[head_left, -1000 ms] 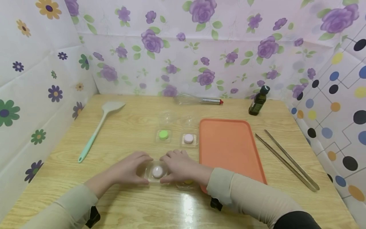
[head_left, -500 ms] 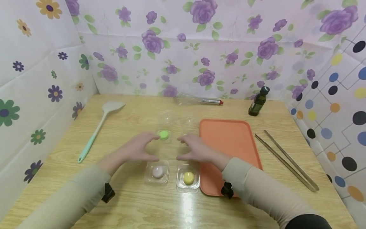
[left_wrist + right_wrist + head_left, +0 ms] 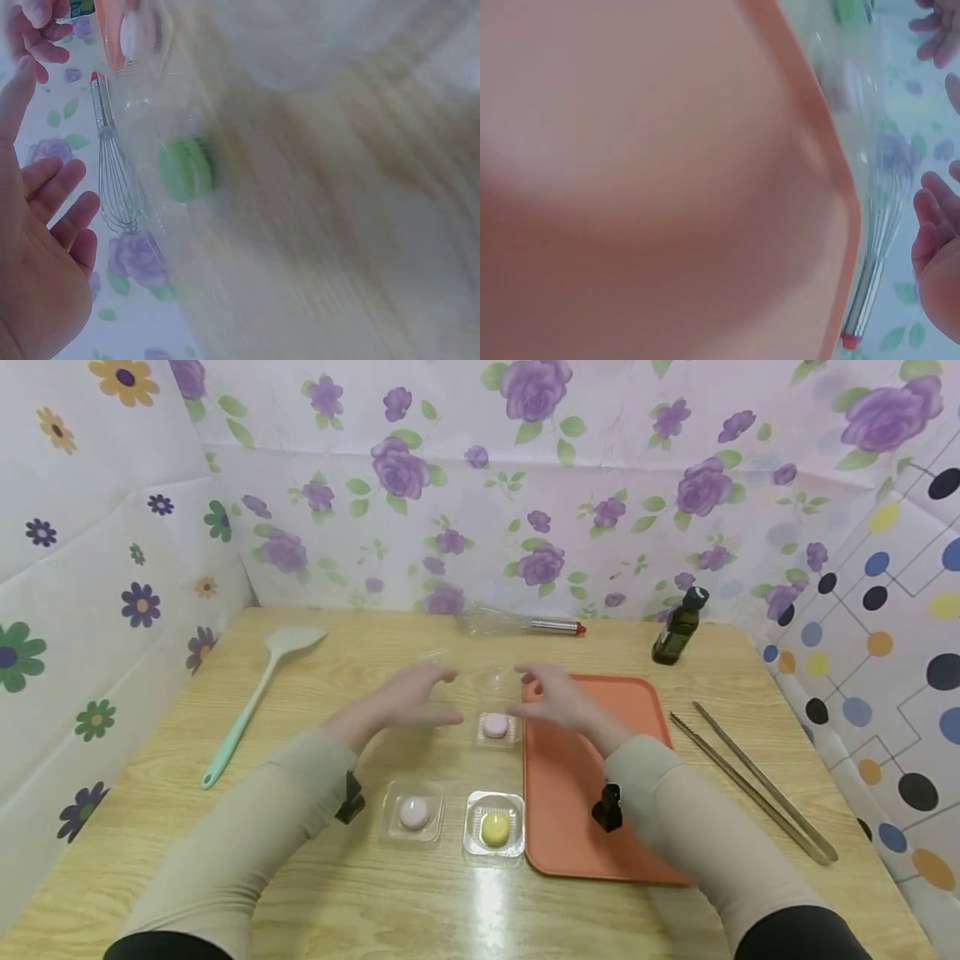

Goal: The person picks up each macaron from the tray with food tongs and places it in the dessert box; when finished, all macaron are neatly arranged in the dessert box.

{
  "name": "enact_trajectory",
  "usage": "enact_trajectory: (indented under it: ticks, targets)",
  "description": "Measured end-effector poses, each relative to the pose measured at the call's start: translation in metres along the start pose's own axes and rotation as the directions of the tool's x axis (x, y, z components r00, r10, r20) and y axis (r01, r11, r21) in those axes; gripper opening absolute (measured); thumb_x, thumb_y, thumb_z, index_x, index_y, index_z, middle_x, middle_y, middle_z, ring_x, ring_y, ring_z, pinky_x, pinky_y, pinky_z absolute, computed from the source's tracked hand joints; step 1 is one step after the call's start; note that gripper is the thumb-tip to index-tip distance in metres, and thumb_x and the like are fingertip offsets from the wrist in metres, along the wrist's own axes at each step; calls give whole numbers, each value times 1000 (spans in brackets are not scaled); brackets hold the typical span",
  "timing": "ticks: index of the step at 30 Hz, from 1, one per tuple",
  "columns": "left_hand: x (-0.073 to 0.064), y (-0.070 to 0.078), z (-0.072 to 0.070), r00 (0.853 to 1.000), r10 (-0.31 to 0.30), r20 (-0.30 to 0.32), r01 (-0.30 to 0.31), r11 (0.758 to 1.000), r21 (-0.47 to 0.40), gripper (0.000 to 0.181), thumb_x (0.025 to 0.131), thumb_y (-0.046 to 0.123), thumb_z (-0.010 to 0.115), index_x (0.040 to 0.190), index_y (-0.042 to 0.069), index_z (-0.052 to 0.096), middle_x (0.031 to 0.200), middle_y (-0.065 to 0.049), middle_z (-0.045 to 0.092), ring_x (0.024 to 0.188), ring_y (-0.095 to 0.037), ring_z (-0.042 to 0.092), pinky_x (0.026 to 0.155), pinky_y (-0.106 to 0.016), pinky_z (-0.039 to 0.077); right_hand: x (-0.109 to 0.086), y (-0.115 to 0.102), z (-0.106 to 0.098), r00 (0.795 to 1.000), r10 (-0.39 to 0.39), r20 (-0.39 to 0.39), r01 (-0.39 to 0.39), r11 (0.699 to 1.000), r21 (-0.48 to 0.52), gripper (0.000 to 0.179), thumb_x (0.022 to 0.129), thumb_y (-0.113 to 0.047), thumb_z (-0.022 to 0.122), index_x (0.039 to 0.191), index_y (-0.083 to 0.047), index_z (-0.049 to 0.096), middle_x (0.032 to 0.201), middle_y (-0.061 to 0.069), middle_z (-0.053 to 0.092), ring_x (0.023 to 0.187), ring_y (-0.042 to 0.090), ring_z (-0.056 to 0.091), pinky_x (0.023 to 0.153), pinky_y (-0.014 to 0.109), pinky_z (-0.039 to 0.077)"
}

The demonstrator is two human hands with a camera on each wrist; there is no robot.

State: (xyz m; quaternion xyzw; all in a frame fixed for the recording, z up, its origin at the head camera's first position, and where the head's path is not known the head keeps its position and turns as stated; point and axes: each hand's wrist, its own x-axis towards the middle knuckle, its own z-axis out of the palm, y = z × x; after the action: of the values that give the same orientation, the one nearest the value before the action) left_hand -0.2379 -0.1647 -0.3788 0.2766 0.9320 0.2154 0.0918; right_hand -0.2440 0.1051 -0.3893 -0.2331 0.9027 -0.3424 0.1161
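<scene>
My left hand hovers above the back-left clear box, its fingers apart and holding nothing. That box's green macaron shows in the left wrist view but is hidden in the head view. My right hand is over the orange tray's left side, fingers loosely bent with nothing in them. Between the hands, a pale pink macaron sits in a clear box with its lid raised behind it. Nearer stand a clear box with a pale lilac macaron and another with a yellow macaron.
The orange tray lies right of the boxes, with metal tongs beyond it. A dark bottle stands at the back right, and a whisk lies at the back. On the left is a spatula.
Both hands have left the front-left box and moved away from me towards the back boxes. They have also shifted right, and the right hand is now farther from the left.
</scene>
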Motion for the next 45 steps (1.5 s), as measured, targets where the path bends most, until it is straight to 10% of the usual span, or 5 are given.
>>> enact_trajectory:
  ticks: [18, 45]
  targets:
    - [56, 5, 13, 989, -146, -13, 146, 989, 12, 76, 83, 45, 67, 142, 6, 37, 136, -11, 49, 123, -29, 45, 104, -46, 33, 38, 25, -10, 991, 132, 38, -135, 987, 87, 76, 84, -46, 66, 146, -19, 31, 140, 14, 42, 120, 32, 47, 96, 48, 41]
    - [58, 8, 8, 984, -179, 6, 179, 984, 7, 78, 84, 48, 63, 145, 11, 32, 141, -7, 44, 131, -33, 34, 109, -52, 19, 44, 27, -3, 989, 143, 28, -145, 978, 149, 61, 89, -30, 64, 140, -6, 41, 132, 12, 48, 115, 31, 50, 92, 45, 45]
